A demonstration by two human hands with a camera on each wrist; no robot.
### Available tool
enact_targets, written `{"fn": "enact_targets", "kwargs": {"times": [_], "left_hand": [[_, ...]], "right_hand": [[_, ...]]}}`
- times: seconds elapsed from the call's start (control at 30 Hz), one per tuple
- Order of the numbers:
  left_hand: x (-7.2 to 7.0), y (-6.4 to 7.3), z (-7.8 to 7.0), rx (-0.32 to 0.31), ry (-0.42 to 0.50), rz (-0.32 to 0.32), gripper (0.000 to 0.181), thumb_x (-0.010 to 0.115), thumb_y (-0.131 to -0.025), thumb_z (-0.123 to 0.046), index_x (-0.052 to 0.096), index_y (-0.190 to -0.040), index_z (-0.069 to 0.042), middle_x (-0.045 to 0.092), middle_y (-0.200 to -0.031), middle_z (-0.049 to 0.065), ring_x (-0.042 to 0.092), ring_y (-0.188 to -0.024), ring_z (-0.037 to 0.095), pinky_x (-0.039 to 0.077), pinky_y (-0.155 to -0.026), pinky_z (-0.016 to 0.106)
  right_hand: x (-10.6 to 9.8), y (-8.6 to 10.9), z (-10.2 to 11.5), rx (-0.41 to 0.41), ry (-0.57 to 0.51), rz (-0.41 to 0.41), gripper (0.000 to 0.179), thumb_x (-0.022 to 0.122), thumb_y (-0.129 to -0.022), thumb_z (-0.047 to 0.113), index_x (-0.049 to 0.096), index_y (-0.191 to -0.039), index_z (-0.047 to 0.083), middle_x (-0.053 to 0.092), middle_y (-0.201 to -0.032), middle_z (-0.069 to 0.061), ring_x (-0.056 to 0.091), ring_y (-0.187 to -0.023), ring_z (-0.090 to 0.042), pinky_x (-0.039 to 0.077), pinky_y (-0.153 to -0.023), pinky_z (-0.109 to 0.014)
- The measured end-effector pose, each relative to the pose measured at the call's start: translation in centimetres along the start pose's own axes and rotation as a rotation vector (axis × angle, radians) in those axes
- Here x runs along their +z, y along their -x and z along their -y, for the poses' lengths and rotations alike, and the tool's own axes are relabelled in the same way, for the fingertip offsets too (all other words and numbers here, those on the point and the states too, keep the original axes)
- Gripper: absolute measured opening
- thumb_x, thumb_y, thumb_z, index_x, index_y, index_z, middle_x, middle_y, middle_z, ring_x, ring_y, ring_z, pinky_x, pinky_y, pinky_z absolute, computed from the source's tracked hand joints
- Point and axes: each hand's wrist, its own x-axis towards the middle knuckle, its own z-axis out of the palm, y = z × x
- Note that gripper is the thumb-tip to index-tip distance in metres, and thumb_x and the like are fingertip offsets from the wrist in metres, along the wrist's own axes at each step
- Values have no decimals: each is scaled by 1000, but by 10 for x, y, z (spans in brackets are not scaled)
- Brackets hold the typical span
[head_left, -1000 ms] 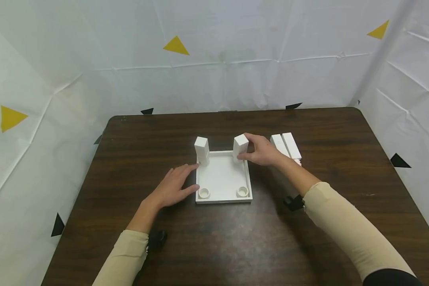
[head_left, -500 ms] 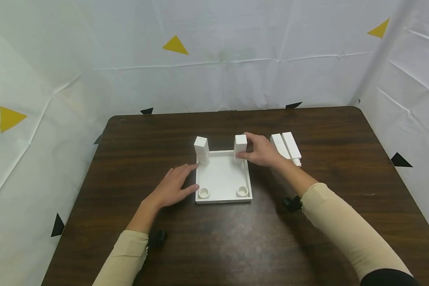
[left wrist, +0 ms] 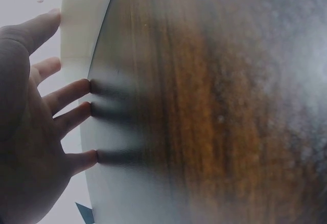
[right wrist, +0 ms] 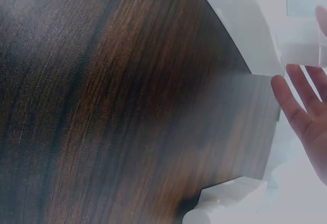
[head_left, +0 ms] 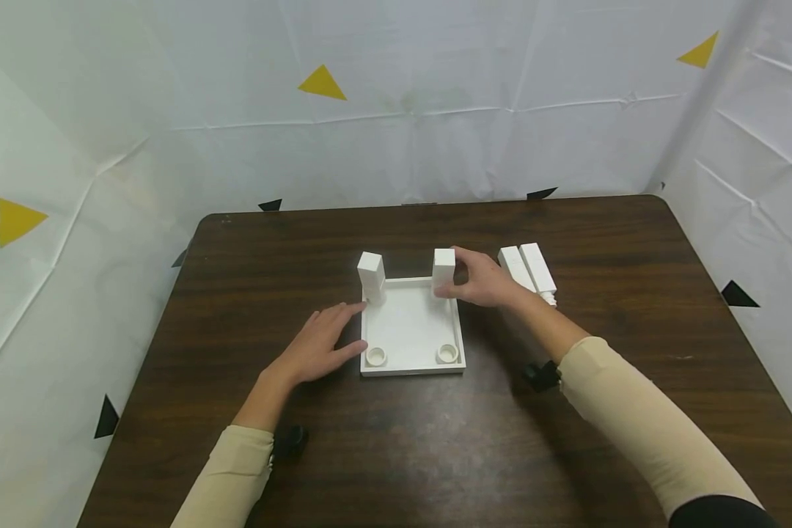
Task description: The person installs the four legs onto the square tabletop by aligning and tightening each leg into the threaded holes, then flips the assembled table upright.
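Observation:
A white square board with a raised rim [head_left: 412, 370] lies on the table; round sockets [head_left: 446, 354] sit in its near corners. At its far left corner stands a white square leg [head_left: 372, 275], leaning slightly. My right hand [head_left: 478, 279] pinches a second upright leg [head_left: 444, 265] at the far right corner, thumb in front and other fingers partly hidden behind. My left hand [head_left: 317, 345] rests against the board's left rim with spread, nearly straight fingers. In the left wrist view, fingertips [left wrist: 84, 86] reach down by the board's pale side [left wrist: 79, 40].
Two more white legs [head_left: 528, 268] lie side by side on the table right of the board, one showing a threaded-looking end. The dark wooden table [head_left: 396, 455] meets white sheeting [head_left: 396, 161] at the back and sides.
The leg in my right hand has turned so that one face points squarely towards me. My right thumb sits a little lower on it. The left hand keeps its place at the rim.

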Motion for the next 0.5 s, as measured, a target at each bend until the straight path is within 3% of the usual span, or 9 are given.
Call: {"fn": "enact_targets", "kwargs": {"times": [0.17,0.27,0.5], "left_hand": [[0,0,0,3,6,-4,72,52,-93,-62,29,-154,-30,32,-157,3,24,-146,24,12,-115,58],[1,0,0,2,4,0,73,51,-93,-63,29,-154,-31,32,-157,3,23,-146,23,12,-115,57],[1,0,1,-3,3,0,73,50,-93,-64,28,-154,-31,31,-158,2,23,-147,23,12,-116,57]], "right_hand": [[-5,0,-3,-61,-134,79,59,75,-84,5,48,-137,1,55,-134,-17,48,-126,-32,41,-102,-52],[-7,-1,-4,-106,-240,119,63,69,-84,-8,44,-142,-1,49,-141,-21,45,-129,-34,40,-103,-55],[-9,-4,-5,-149,-319,163,62,61,-86,-14,41,-144,-2,46,-145,-19,44,-133,-34,35,-108,-51]]}}
